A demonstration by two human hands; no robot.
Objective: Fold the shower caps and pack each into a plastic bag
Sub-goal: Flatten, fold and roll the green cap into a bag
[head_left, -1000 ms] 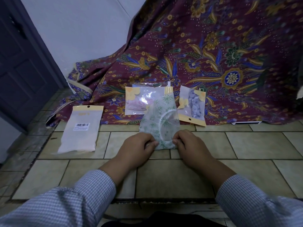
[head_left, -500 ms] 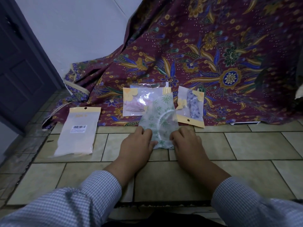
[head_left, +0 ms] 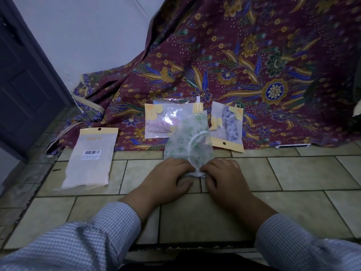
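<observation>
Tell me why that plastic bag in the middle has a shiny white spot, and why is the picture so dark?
In the head view, the room is dim and bluish; the white spot is glare on the glossy middle bag. The wide lens bends the floor tiles and door. The left hand and right hand on the green shower cap look sharp, not blurred.

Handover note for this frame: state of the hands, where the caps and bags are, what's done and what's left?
Left hand and right hand: both hold the near end of the green-print shower cap on the floor tiles, mid-fold.
Done: two packed bags on the batik cloth, pink one and blue one.
Left: finish folding and bag this cap; a bag lies to the left, barcode up.
</observation>
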